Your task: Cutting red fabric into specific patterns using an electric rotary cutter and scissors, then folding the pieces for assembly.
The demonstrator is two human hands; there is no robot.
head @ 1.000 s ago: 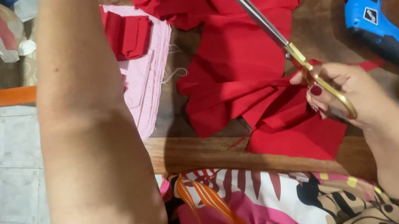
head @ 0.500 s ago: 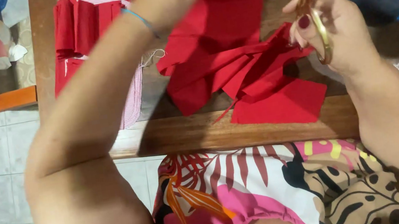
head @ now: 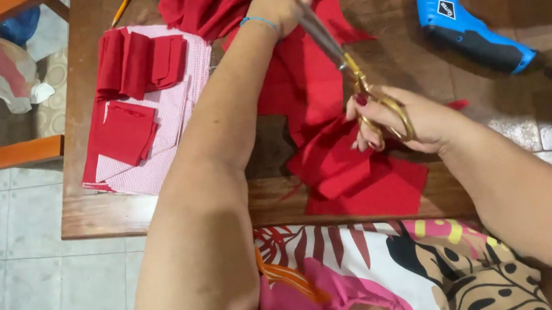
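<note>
My right hand point(head: 408, 121) grips gold-handled scissors point(head: 349, 67), their blades pointing up and left over a sheet of red fabric point(head: 294, 79). On that same sheet, near the blade tips, rests my left hand point(head: 283, 1), pressing the fabric down; a blue band circles its wrist. Cut red pieces point(head: 367, 178) lie at the wooden table's front edge point(head: 103, 217), below the scissors.
Folded red squares point(head: 132, 67) lie on pink checked cloth point(head: 169, 120) at the left. A blue glue gun point(head: 473, 34) lies at the right, its cord trailing off. An orange pencil point(head: 122, 6) sits at the back left. Tiled floor and an orange chair rail point(head: 2, 154) are further left.
My left arm has reached forward and its hand has settled on the red fabric. My right hand has brought the scissors down and left toward the fabric. The view has tilted up the table.
</note>
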